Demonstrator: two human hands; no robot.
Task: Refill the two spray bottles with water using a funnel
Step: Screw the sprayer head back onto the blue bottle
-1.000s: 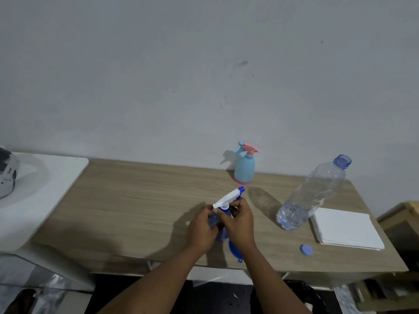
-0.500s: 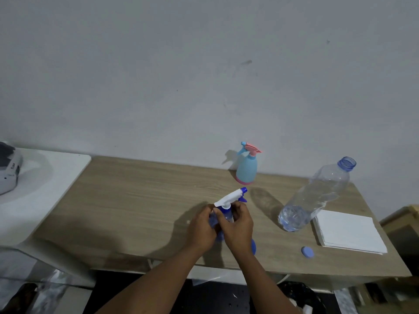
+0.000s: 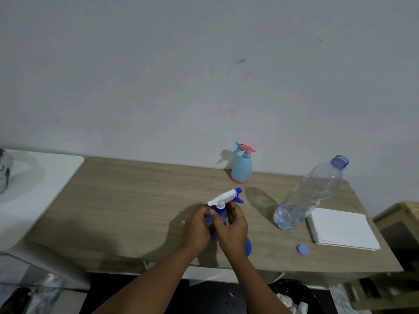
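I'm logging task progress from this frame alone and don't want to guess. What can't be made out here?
- Blue spray bottle: body and fill level covered by left hand and right hand, head view.
- Blue object behind the right wrist: mostly hidden; funnel or not, unclear.
- Light blue spray bottle: opaque, contents unseen.
- Object at the left edge: cut off.

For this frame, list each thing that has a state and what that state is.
Blue spray bottle: upright, white trigger head on, gripped by both hands.
Left hand: closed around the bottle body.
Right hand: closed at the bottle's neck.
Light blue spray bottle: upright, pink head on, untouched.
Water bottle: uncapped, upright, little water at the bottom.
Blue cap: off, lying on the table.
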